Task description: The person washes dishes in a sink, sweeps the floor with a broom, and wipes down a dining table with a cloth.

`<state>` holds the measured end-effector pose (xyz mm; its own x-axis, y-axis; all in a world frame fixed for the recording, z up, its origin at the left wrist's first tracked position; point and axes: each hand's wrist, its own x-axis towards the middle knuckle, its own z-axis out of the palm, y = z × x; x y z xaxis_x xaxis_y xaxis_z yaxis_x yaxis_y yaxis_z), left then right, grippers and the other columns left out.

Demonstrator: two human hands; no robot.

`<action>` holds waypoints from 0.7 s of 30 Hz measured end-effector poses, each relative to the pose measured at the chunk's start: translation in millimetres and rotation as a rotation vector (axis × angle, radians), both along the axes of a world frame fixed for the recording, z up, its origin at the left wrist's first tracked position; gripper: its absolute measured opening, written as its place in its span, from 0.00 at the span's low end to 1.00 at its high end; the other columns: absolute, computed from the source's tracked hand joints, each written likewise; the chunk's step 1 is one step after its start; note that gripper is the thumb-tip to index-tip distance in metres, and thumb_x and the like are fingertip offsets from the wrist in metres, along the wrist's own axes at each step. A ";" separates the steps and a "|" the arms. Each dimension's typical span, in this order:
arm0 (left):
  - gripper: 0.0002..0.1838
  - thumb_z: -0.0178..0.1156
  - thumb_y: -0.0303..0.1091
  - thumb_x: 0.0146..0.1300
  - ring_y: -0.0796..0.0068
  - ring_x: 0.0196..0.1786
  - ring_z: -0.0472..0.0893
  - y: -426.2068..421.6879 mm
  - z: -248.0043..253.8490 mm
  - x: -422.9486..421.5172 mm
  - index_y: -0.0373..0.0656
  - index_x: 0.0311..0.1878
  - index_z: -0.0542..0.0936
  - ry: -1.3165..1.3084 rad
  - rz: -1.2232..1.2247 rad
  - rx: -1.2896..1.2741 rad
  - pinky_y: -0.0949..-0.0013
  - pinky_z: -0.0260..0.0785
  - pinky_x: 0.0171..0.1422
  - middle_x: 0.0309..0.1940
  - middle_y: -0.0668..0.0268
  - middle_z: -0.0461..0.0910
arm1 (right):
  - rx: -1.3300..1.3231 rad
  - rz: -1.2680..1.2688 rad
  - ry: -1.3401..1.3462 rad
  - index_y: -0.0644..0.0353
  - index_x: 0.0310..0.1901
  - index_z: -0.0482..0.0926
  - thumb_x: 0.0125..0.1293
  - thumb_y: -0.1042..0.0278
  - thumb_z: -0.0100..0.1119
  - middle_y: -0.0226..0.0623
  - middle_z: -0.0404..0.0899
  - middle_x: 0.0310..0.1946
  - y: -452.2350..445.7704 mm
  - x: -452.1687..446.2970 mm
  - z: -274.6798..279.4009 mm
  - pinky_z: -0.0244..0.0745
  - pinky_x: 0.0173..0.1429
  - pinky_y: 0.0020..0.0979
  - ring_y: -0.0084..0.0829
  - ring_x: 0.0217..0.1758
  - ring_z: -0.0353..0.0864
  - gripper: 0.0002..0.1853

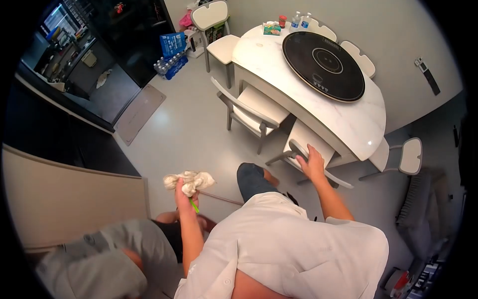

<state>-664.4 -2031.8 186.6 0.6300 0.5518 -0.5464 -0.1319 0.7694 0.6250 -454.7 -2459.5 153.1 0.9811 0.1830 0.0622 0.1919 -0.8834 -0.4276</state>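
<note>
My left hand (185, 195) is closed round a crumpled off-white cloth (191, 181), held above the floor at the lower left; a bright green strip (193, 205) shows just under the fingers. My right hand (312, 163) is by the curved backrest of a white and grey chair (338, 179) drawn up to the table. Its fingers are apart and nothing shows in them; whether they touch the backrest I cannot tell.
A white marble-look table (259, 55) bears a round black turntable (323, 65), bottles and a green box (272, 30). Another chair (244, 112) stands before it. A person in grey (109, 254) is at the lower left. Bottled water packs (172, 65) lie near the doorway mat (140, 113).
</note>
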 end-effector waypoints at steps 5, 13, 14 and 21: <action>0.17 0.56 0.51 0.71 0.81 0.12 0.63 96.1 -42.7 38.6 0.47 0.41 0.78 0.001 0.056 -0.084 0.77 0.50 0.13 0.23 0.71 0.77 | 0.249 0.189 -0.304 0.64 0.68 0.69 0.62 0.51 0.70 0.58 0.72 0.65 140.1 96.1 22.9 0.66 0.70 0.48 0.57 0.67 0.71 0.37; 0.23 0.56 0.60 0.65 0.78 0.13 0.57 188.0 -8.8 126.5 0.55 0.23 0.69 0.336 0.191 0.117 0.73 0.47 0.15 0.14 0.73 0.63 | 0.352 0.506 0.009 0.64 0.63 0.75 0.70 0.47 0.59 0.52 0.78 0.60 362.9 292.1 15.4 0.68 0.68 0.49 0.51 0.63 0.76 0.30; 0.24 0.55 0.61 0.65 0.77 0.14 0.57 210.9 -13.0 135.3 0.55 0.23 0.67 0.307 0.183 0.057 0.73 0.47 0.16 0.13 0.73 0.61 | 0.288 0.542 0.076 0.63 0.63 0.75 0.71 0.46 0.58 0.51 0.78 0.60 373.6 307.5 17.3 0.68 0.68 0.49 0.51 0.63 0.76 0.30; 0.26 0.53 0.66 0.66 0.77 0.17 0.58 348.8 1.6 271.7 0.55 0.26 0.67 0.132 0.263 -0.136 0.73 0.50 0.18 0.16 0.75 0.60 | -0.094 0.517 0.471 0.61 0.63 0.77 0.69 0.42 0.58 0.50 0.82 0.55 426.2 413.1 24.7 0.71 0.66 0.45 0.49 0.63 0.78 0.32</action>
<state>-392.7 -1683.0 188.1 0.3940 0.6028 -0.6938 -0.2621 0.7972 0.5438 -41.6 -2033.3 177.8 0.6856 0.6169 -0.3865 0.4103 -0.7660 -0.4948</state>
